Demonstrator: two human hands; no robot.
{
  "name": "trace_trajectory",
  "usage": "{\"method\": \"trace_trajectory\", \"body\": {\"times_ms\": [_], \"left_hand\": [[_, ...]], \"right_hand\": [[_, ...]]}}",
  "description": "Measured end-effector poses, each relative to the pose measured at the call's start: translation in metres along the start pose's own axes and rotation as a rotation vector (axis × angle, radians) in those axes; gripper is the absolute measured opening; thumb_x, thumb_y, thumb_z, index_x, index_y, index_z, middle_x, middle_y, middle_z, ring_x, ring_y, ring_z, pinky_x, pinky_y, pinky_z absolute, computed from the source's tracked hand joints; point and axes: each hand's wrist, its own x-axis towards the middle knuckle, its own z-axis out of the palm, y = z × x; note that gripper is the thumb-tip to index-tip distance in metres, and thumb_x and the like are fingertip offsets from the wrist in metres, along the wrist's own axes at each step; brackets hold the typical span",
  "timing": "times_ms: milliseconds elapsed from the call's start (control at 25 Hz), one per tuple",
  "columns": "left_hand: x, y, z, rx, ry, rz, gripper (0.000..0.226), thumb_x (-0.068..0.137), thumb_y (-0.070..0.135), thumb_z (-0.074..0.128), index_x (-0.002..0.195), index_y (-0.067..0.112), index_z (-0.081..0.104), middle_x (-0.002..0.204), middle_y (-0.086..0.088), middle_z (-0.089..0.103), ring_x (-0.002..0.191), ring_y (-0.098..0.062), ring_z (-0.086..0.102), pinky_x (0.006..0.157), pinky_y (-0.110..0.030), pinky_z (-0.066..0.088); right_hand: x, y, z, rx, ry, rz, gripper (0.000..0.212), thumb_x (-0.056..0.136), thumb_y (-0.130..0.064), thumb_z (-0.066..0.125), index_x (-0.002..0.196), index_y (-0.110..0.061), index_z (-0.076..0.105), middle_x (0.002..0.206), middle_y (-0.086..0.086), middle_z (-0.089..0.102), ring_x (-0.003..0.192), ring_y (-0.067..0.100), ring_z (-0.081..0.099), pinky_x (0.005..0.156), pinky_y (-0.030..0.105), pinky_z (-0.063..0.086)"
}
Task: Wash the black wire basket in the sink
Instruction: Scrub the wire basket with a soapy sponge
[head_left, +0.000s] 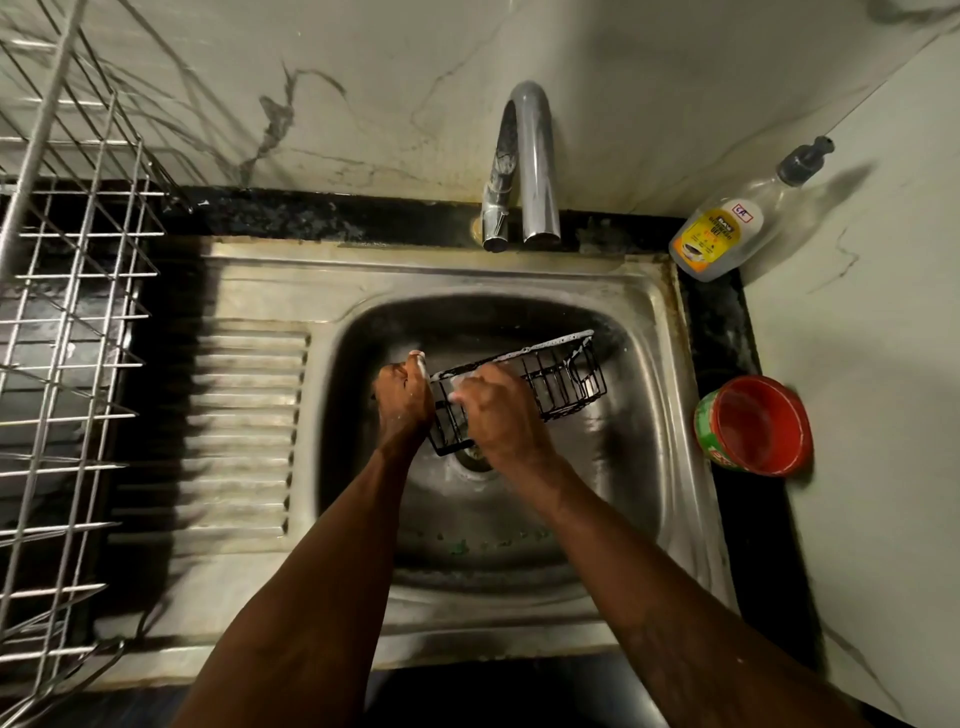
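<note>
- Steel sink (652, 395), single bowl, ribbed drainboard to its left. All places below are taken from this sink.
- Black wire basket (540, 382) is held inside the bowl, above the drain (475, 457), tilted, its long side running from the bowl's centre toward the right wall. White suds along its top rim.
- Left hand (402, 397) is closed around the basket's left end, fingers curled over the wire.
- Right hand (493, 410) lies over the basket's near side, fingers bent down onto the wire. Something pale shows at the fingertips; cannot tell whether it is foam or a scrubber.
- Both forearms reach in over the sink's front edge.
- Faucet (530, 161) stands behind the bowl at the back rim, spout curved; no stream visible.
- Dishwash gel bottle (727, 228), yellow label, pump top, stands at the sink's back right corner.
- Red tub (758, 426), open, stands on the counter just right of the bowl.
- Metal dish rack (67, 312) is left of the drainboard.
</note>
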Motion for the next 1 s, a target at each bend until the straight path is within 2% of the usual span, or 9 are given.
{"method": "trace_trajectory", "body": {"times_ms": [200,360,480,600,640,720,800,920,1000], "left_hand": [[0.002,-0.002,-0.001,0.046,0.022,0.061,0.047,0.104,0.030,0.054,0.060,0.022,0.041,0.070,-0.013,0.051,0.070,-0.024,0.049,0.074,-0.052,0.052],[0.003,-0.007,0.001,0.088,0.021,0.121,0.047,0.102,0.029,0.052,0.058,0.019,0.041,0.072,-0.014,0.047,0.070,-0.023,0.045,0.070,-0.051,0.048],[0.007,-0.008,-0.001,0.148,-0.040,0.077,0.029,0.107,0.031,0.045,0.083,0.017,0.054,0.090,-0.012,0.049,0.085,-0.020,0.045,0.079,-0.034,0.040],[0.008,-0.009,0.000,0.163,-0.064,0.039,0.030,0.109,0.030,0.042,0.106,0.008,0.062,0.099,-0.010,0.051,0.092,-0.019,0.046,0.083,-0.027,0.038],[0.010,-0.010,0.001,0.128,-0.044,0.042,0.034,0.107,0.030,0.045,0.099,0.003,0.064,0.095,-0.015,0.055,0.089,-0.024,0.051,0.081,-0.032,0.043],[0.012,-0.012,0.004,0.085,0.005,0.059,0.043,0.105,0.031,0.050,0.078,0.000,0.059,0.086,-0.030,0.060,0.081,-0.041,0.058,0.077,-0.047,0.049],[0.011,-0.010,0.004,0.099,0.002,0.068,0.044,0.105,0.029,0.050,0.072,0.000,0.058,0.082,-0.027,0.061,0.075,-0.037,0.055,0.079,-0.050,0.050],[0.013,-0.012,0.004,0.107,-0.004,0.150,0.049,0.098,0.035,0.048,0.055,0.013,0.043,0.074,-0.038,0.060,0.065,-0.043,0.057,0.069,-0.060,0.051],[0.014,-0.013,0.003,0.127,-0.043,0.137,0.047,0.097,0.038,0.046,0.062,0.007,0.052,0.083,-0.041,0.062,0.079,-0.052,0.062,0.074,-0.059,0.052]], "right_hand": [[0.008,0.044,-0.013,0.019,0.096,0.061,0.012,0.086,-0.002,0.070,0.094,-0.008,0.077,0.084,0.007,0.066,0.074,0.018,0.056,0.063,0.021,0.037],[0.016,0.110,-0.054,-0.001,0.243,0.357,0.019,0.088,0.002,0.065,0.101,-0.005,0.077,0.094,0.015,0.071,0.084,0.030,0.066,0.072,0.031,0.052],[0.021,0.106,-0.046,-0.019,0.287,0.482,0.016,0.092,-0.004,0.060,0.098,-0.005,0.075,0.093,0.015,0.071,0.085,0.030,0.066,0.071,0.027,0.046],[0.008,0.052,-0.012,0.071,0.201,0.269,0.029,0.086,-0.004,0.043,0.088,-0.006,0.072,0.087,0.012,0.068,0.083,0.025,0.060,0.074,0.019,0.040],[-0.004,0.029,0.000,0.083,0.141,0.172,0.026,0.087,-0.002,0.047,0.091,-0.005,0.072,0.090,0.012,0.068,0.086,0.024,0.059,0.078,0.015,0.041],[-0.024,-0.003,0.011,0.066,0.050,-0.015,0.018,0.087,0.001,0.060,0.099,-0.006,0.072,0.095,0.011,0.069,0.091,0.023,0.061,0.080,0.026,0.053],[-0.034,0.002,0.011,0.066,0.014,-0.130,0.019,0.089,-0.001,0.061,0.103,-0.008,0.072,0.099,0.008,0.068,0.095,0.022,0.061,0.080,0.031,0.055],[-0.028,0.046,-0.016,0.034,0.174,0.036,0.026,0.089,-0.010,0.051,0.098,-0.006,0.075,0.091,0.010,0.068,0.083,0.024,0.061,0.074,0.018,0.043],[-0.019,0.080,-0.038,-0.017,0.263,0.235,0.019,0.088,-0.003,0.059,0.098,-0.005,0.075,0.090,0.013,0.069,0.081,0.026,0.063,0.071,0.017,0.035]]}}
